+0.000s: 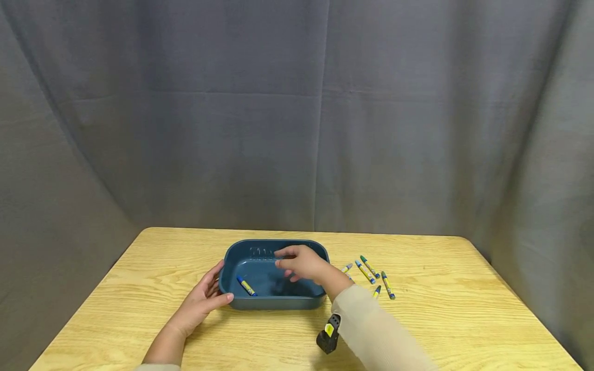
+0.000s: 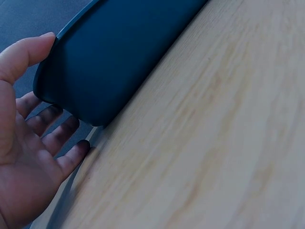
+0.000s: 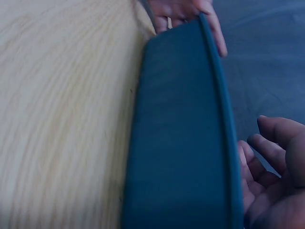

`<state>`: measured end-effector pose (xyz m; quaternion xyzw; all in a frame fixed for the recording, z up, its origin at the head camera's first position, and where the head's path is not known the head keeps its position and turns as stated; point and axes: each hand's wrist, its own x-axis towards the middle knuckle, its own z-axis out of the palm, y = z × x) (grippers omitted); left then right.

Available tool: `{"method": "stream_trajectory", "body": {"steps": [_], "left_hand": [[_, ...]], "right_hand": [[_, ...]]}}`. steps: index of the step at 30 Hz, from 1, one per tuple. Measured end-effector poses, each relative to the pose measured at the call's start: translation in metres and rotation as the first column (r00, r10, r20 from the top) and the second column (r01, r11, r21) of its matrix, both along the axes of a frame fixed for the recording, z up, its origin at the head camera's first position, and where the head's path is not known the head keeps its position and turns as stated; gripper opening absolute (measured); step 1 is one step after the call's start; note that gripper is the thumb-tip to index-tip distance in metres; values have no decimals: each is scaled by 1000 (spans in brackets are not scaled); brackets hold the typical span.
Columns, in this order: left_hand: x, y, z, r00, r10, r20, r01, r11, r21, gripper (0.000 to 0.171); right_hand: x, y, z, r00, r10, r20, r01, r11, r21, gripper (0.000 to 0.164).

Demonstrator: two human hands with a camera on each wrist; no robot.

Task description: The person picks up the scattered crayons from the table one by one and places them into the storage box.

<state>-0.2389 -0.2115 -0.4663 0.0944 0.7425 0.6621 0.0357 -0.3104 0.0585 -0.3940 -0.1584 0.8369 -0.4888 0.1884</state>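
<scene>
Blue bin [image 1: 278,304] at lower centre of head view, one crayon [image 1: 247,286] inside, toward lower left. Left hand [image 1: 199,303] holds bin's left end; right hand [image 1: 303,263], fingers loosely parted, hovers within the rim.

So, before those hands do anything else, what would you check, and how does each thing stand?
1. Tub resting on the table: ok, it appears to sit flat.
2. Left hand steadying the tub: ok, it touches the left end, thumb near the front corner.
3. Right hand free: ok, it is over the tub and no crayon shows between its fingers.
4. Crayon in the tub lying inside the walls: ok, toward the left.
5. Loose crayons all fully visible: not ok, the right wrist and sleeve partly hide two.
6. Left hand's grip firm enough: cannot tell, pressure doesn't show.
</scene>
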Motion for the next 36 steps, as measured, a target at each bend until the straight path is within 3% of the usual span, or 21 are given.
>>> {"method": "stream_trajectory", "body": {"steps": [6,11,26,36], "left_hand": [[1,-1,-1,1000,15,13,-15,1000,-13,88],[0,-2,0,1000,5,8,-5,1000,0,88],[-1,-3,-1,1000,9,30,-8,1000,-14,89],[1,-5,0,1000,3,29,-3,1000,-9,88]], "right_hand": [[-3,31,7,1000,-24,-16,24,999,-34,44],[-5,64,12,996,-89,-22,88,995,-49,45],[-1,146,14,983,-179,-38,176,982,-64,50],[5,189,-1,969,-247,-23,247,969,-7,56]]}}
